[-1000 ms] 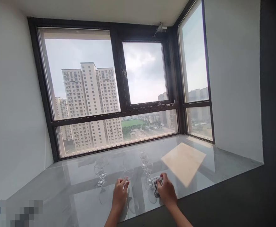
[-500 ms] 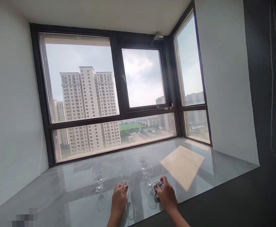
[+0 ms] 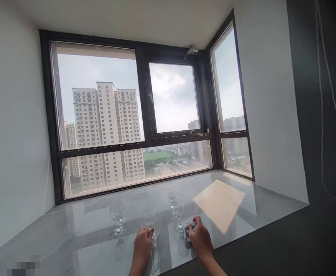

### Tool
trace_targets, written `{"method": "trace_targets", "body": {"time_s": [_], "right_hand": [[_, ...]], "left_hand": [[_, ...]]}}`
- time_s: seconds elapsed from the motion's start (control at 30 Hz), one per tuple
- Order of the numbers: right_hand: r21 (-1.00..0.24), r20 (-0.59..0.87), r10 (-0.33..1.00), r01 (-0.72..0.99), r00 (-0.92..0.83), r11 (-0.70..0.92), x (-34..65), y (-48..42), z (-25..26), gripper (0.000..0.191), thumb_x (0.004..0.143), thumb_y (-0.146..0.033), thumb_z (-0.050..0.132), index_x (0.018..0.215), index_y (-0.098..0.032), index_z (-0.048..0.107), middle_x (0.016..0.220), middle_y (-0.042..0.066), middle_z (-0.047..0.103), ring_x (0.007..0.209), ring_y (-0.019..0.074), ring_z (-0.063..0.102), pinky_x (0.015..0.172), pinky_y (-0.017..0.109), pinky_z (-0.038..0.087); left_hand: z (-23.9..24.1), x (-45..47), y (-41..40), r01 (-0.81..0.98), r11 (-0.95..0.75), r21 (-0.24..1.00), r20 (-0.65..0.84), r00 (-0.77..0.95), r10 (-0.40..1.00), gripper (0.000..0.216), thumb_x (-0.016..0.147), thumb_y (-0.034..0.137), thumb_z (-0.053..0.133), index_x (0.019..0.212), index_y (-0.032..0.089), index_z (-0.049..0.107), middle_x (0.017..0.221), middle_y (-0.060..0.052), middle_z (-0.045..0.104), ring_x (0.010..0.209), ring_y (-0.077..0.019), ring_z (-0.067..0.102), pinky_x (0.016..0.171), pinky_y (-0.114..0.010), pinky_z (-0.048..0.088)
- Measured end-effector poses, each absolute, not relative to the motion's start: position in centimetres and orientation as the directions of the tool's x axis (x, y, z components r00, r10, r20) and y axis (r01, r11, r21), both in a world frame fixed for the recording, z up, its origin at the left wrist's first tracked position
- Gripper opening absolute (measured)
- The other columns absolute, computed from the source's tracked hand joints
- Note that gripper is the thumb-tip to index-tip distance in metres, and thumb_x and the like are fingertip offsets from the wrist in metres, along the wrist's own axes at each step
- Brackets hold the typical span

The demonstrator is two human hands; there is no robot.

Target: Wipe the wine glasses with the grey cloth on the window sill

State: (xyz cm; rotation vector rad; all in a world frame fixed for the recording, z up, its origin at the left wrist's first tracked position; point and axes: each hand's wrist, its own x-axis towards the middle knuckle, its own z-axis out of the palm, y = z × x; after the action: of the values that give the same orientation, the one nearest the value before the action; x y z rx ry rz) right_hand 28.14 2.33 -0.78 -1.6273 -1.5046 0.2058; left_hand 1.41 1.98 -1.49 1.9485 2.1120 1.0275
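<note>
Hands on sill [image 3: 93, 241]: left hand [image 3: 142, 246] holds glass [image 3: 151, 230], right hand [image 3: 201, 240] clutches cloth [image 3: 188, 227].

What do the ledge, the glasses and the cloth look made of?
Ledge: likely polished grey stone or tile; it mirrors the window.
Glasses: clear glass, see-through.
Cloth: soft grey fabric, bunched in the right hand.

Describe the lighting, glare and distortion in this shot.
Head view: backlit by the window, walls dim; the glossy sill mirrors the frame and a pale patch; the clear wine glasses nearly vanish; the cloth in the right hand reads clearly; frame edges lean; bottom-left corner pixelated.
</note>
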Motion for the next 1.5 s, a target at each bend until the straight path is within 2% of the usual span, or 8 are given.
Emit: {"method": "trace_targets", "body": {"time_s": [0.4, 0.53, 0.6, 0.73, 0.87, 1.07, 1.23, 1.5], "right_hand": [[-0.684, 0.422, 0.867, 0.720, 0.263, 0.115, 28.2, 2.6, -1.2, 0.009, 0.092, -0.023, 0.052, 0.100, -0.025, 0.047, 0.086, 0.003, 0.071, 0.084, 0.0218, 0.071, 0.070, 0.027, 0.041], [-0.682, 0.436, 0.861, 0.720, 0.261, 0.127, 28.3, 2.6, -1.1, 0.009, 0.093, -0.023, 0.052, 0.100, -0.025, 0.047, 0.088, 0.004, 0.072, 0.086, 0.0221, 0.071, 0.072, 0.028, 0.042], [-0.682, 0.439, 0.860, 0.719, 0.261, 0.131, 28.3, 2.5, -1.0, 0.010, 0.092, -0.023, 0.052, 0.100, -0.025, 0.047, 0.090, 0.004, 0.072, 0.087, 0.0224, 0.072, 0.073, 0.028, 0.042], [-0.690, 0.426, 0.865, 0.713, 0.264, 0.122, 28.3, 2.3, -0.7, 0.010, 0.092, -0.022, 0.052, 0.101, -0.025, 0.048, 0.094, 0.006, 0.073, 0.088, 0.0225, 0.072, 0.074, 0.028, 0.043], [-0.696, 0.424, 0.868, 0.706, 0.259, 0.130, 28.4, 2.3, -0.7, 0.010, 0.093, -0.023, 0.051, 0.102, -0.024, 0.049, 0.096, 0.006, 0.073, 0.089, 0.0225, 0.072, 0.074, 0.028, 0.043], [-0.692, 0.425, 0.869, 0.710, 0.255, 0.130, 28.3, 2.3, -0.7, 0.010, 0.093, -0.023, 0.052, 0.103, -0.025, 0.048, 0.092, 0.005, 0.072, 0.087, 0.0231, 0.072, 0.072, 0.027, 0.042], [-0.696, 0.443, 0.853, 0.706, 0.276, 0.134, 28.2, 2.3, -0.8, 0.010, 0.093, -0.021, 0.053, 0.100, -0.026, 0.048, 0.089, 0.003, 0.071, 0.086, 0.0221, 0.071, 0.071, 0.027, 0.041], [-0.724, 0.430, 0.851, 0.678, 0.302, 0.126, 28.0, 1.7, -0.3, 0.013, 0.090, -0.018, 0.053, 0.100, -0.025, 0.050, 0.092, 0.004, 0.072, 0.088, 0.0215, 0.071, 0.073, 0.027, 0.042]], "left_hand": [[-1.6, 1.5, 2.1, 0.831, -0.043, 0.555, 0.384, -0.210, 0.899, 0.034, 0.098, 0.034, 0.039, 0.070, 0.024, 0.055, 0.093, -0.008, 0.070, 0.091, -0.0210, 0.066, 0.080, -0.027, 0.045], [-1.3, 1.2, 2.1, 0.781, -0.048, 0.623, 0.374, -0.243, 0.895, 0.035, 0.097, 0.037, 0.040, 0.068, 0.025, 0.054, 0.085, -0.007, 0.071, 0.085, -0.0217, 0.067, 0.078, -0.029, 0.046], [-1.2, 1.1, 2.0, 0.744, -0.058, 0.666, 0.368, -0.260, 0.893, 0.034, 0.097, 0.039, 0.041, 0.071, 0.024, 0.058, 0.085, -0.007, 0.073, 0.085, -0.0223, 0.069, 0.080, -0.029, 0.047], [-0.8, 1.0, 1.8, 0.679, -0.107, 0.727, 0.364, -0.248, 0.898, 0.029, 0.093, 0.039, 0.046, 0.087, 0.022, 0.069, 0.102, -0.010, 0.077, 0.100, -0.0234, 0.072, 0.087, -0.029, 0.050], [-0.4, 1.2, 1.6, 0.671, -0.043, 0.740, 0.317, -0.292, 0.902, 0.030, 0.091, 0.039, 0.050, 0.099, 0.020, 0.071, 0.105, -0.012, 0.078, 0.100, -0.0242, 0.073, 0.087, -0.029, 0.051], [-0.2, 1.2, 1.5, 0.640, -0.053, 0.767, 0.308, -0.294, 0.905, 0.027, 0.090, 0.039, 0.053, 0.092, 0.020, 0.072, 0.104, -0.011, 0.079, 0.101, -0.0247, 0.073, 0.087, -0.028, 0.051], [-0.5, 1.5, 1.9, 0.726, -0.010, 0.688, 0.282, -0.254, 0.925, 0.029, 0.091, 0.039, 0.051, 0.075, 0.022, 0.067, 0.090, -0.008, 0.078, 0.091, -0.0246, 0.072, 0.082, -0.031, 0.049], [0.4, 3.8, 5.9, 0.902, 0.114, 0.417, 0.220, -0.222, 0.950, 0.027, 0.095, 0.037, 0.049, 0.097, 0.026, 0.074, 0.117, -0.008, 0.075, 0.118, -0.0286, 0.065, 0.103, -0.044, 0.040]]}}
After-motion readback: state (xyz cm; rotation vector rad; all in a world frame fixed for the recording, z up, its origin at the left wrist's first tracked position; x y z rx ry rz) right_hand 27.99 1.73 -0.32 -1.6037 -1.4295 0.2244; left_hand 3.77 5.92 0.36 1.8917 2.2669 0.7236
